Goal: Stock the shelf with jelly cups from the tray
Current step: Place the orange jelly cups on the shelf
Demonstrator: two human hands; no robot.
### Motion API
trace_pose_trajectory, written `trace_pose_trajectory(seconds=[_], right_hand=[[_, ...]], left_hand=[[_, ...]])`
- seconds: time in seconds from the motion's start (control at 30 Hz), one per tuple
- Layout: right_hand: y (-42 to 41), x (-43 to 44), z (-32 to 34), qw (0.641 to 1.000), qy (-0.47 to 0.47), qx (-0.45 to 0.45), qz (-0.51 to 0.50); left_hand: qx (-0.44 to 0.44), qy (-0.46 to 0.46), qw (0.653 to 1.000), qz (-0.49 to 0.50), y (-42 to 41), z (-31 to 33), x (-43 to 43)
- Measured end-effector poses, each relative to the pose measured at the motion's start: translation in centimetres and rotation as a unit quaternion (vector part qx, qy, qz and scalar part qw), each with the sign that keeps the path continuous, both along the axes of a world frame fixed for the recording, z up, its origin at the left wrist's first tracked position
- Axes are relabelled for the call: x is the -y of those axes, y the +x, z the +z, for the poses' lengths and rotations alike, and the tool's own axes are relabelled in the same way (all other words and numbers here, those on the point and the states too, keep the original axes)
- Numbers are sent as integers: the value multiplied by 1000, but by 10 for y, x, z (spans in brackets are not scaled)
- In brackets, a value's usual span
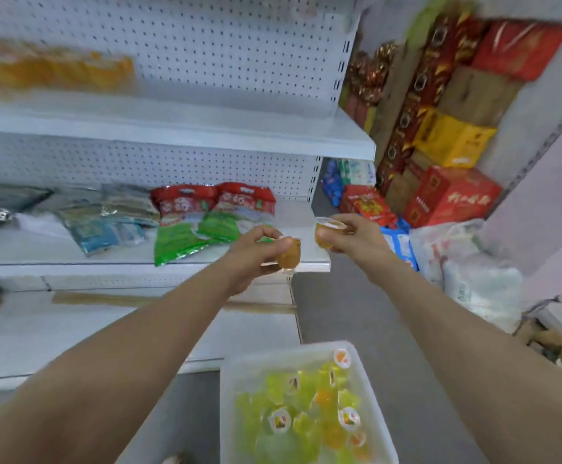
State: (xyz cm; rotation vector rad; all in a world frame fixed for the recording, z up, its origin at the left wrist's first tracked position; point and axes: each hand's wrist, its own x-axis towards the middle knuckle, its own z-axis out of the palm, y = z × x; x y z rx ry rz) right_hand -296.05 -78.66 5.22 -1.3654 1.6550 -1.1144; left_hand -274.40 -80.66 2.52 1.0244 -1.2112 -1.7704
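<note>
Both arms reach toward the right end of the middle white shelf (309,261). My left hand (251,254) grips an orange jelly cup (289,256) tipped on its side, just in front of the shelf edge. My right hand (356,237) holds a second orange jelly cup (327,231) upright, at the shelf's right corner. Below, a translucent white tray (236,383) holds several yellow-green and orange jelly cups (320,413), some with printed lids up.
Red and green snack bags (206,219) and blue-silver packs (105,219) lie on the middle shelf to the left. The upper shelf (206,128) carries blurred orange packs at far left. Red and yellow cartons (447,155) and white bags (474,279) are stacked at right.
</note>
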Motion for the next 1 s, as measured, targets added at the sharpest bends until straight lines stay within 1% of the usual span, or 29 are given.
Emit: trace_pose_trajectory(seconds=[0.13,0.23,0.3,0.4,0.47,0.53,0.6,0.67,0.7,0.73,0.87,0.93,1.0], right_hand=[[35,32,64,997,-75,-24,22],[68,56,104,992,-117,-26,32],[92,74,123,991,-127,-22,44],[133,105,144,989,-129,-32,65],[164,125,153,988,-130,-39,75],[197,145,157,988,-128,-34,82],[231,166,157,988,-123,-27,88],[264,188,154,989,-116,-25,92],[279,200,152,989,-114,-27,94],[295,211,149,989,-113,-34,94],[351,252,139,988,-104,-64,94],[374,268,136,987,-94,-81,102],[394,283,133,984,-87,-107,109]], left_hand=[[17,-93,995,30,36,69,27],[53,-122,990,39,71,114,47],[89,-138,985,43,98,139,65],[189,-176,965,48,144,167,96],[264,-199,943,48,176,183,116],[341,-225,911,53,209,198,135],[423,-249,869,58,244,210,159],[506,-270,817,61,277,221,183],[538,-280,793,61,292,225,195],[560,-285,776,56,307,229,207],[621,-274,734,44,356,232,250],[635,-267,723,45,374,228,270],[637,-266,722,47,388,223,288]])
